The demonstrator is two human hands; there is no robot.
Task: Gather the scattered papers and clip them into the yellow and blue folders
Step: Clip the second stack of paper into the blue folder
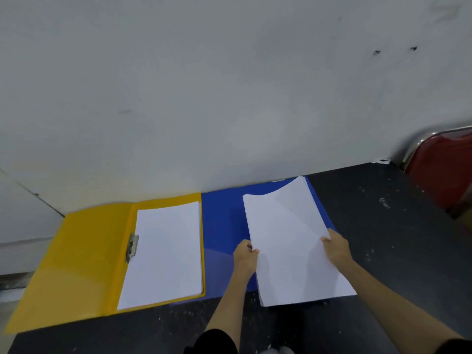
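**Between both hands: paper stack over the blue folder**

Between my fingers sits the paper stack (291,241), white sheets held by its two long edges, slightly raised over the right half of the blue folder (222,226). My left hand (244,255) pinches the left edge, thumb on top, fingers underneath and out of sight. My right hand (336,247) is closed on the right edge the same way.

Handling, as judged: light but floppy. The far end, beyond my fingertips, curls upward at one corner. Smooth sheets should slide on each other, so a loose pinch would let the stack fan. Best hold is mid-edge on both sides, as now, keeping the edges squared.

Whether the blue folder has a clip, I cannot tell; the stack covers that area.

Left of my left hand lies the yellow folder (84,251), open, its sheets (166,251) already under the metal clip (132,247). Both folders rest on a dark table (383,226) against a pale wall (229,85). Past my right hand, a red chair (444,169).
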